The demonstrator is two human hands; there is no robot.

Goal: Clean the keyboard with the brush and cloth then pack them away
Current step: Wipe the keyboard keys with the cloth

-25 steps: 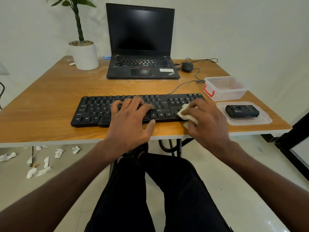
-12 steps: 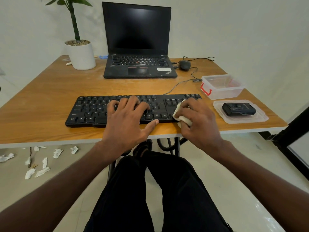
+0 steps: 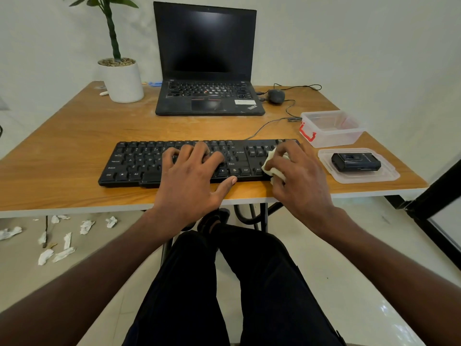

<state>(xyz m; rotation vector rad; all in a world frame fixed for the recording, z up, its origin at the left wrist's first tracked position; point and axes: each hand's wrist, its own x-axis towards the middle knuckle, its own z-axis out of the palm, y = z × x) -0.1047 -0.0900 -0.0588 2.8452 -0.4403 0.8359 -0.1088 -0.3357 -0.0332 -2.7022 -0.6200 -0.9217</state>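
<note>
A black keyboard (image 3: 139,162) lies near the front edge of the wooden table (image 3: 74,136). My left hand (image 3: 193,178) rests flat on its middle keys, fingers spread, thumb on the front rim. My right hand (image 3: 303,181) grips a crumpled white cloth (image 3: 274,166) and presses it on the keyboard's right end, over the number pad. A clear plastic box (image 3: 331,127) with a red clasp stands open at the right. Its lid (image 3: 359,177) lies nearer me with a black brush case (image 3: 355,161) on it.
A black laptop (image 3: 208,96) stands open at the back, with a mouse (image 3: 276,95) and cable to its right. A white plant pot (image 3: 123,82) is at the back left. Crumpled white tissues (image 3: 62,236) litter the floor at the left. My legs are under the table.
My right hand with the cloth has slid a little left and back across the keyboard's right end. My left hand stays on the middle keys.
</note>
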